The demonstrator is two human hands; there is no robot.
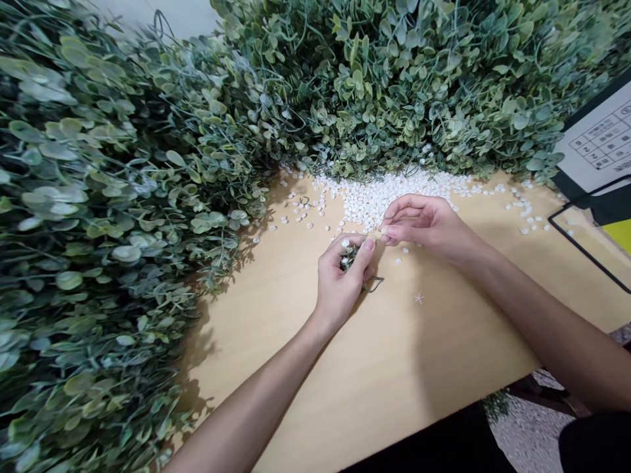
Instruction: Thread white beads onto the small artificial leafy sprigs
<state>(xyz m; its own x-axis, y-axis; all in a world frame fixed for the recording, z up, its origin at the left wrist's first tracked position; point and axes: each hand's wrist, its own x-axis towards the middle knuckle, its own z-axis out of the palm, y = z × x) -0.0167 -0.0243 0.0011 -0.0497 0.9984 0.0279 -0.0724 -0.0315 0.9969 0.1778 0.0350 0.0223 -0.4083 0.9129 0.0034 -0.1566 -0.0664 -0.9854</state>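
Observation:
Closed around a small green artificial leaf sprig [348, 255] is my left hand [342, 272], over the middle of the table. White round bits show on the sprig, and a thin stem loops out below the fingers. My right hand [424, 223] is at the sprig's tip, thumb and fingers pinched on a small white piece [384, 230]. Its exact shape is partly hidden by the fingertips. Just behind both hands lies a spread of small white round pieces [367, 197].
Dense piles of artificial greenery [419, 85] line the back and left of the wooden table [305, 381]. A tiny star-shaped bit [419, 299] lies in front of my right hand. At right stand a printed sheet [604, 138] and a black cable or bar [586, 253].

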